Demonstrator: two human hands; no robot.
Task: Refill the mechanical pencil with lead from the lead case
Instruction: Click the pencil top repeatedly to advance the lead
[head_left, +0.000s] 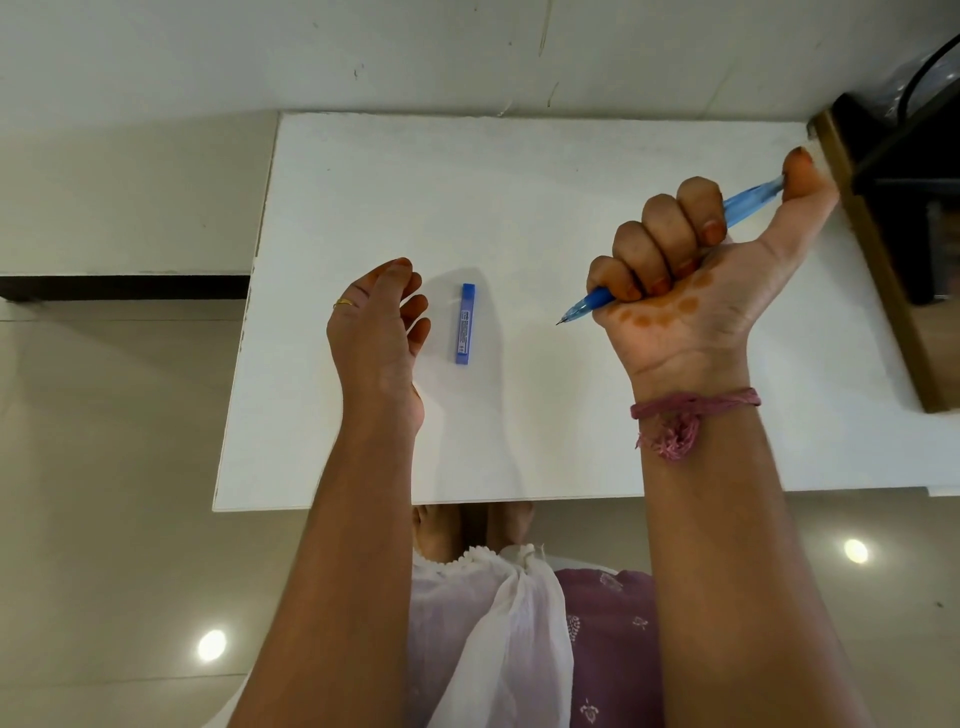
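Hands over a white tabletop, pencil in the right

The right hand (691, 270) is raised above the tabletop (519, 182), palm facing the camera, fingers curled into a fist around a blue mechanical pencil (587, 304). Its thumb presses the pencil's top end; the tip sticks out below the little finger, pointing down and left. A pink thread bracelet (691, 408) circles that wrist. The left hand (379, 332) is empty, fingers loosely curved and apart, a gold ring (344, 304) on one finger. Just beside it, to its right, the blue lead case (465, 323) lies flat on the tabletop, between the two hands, touched by neither.
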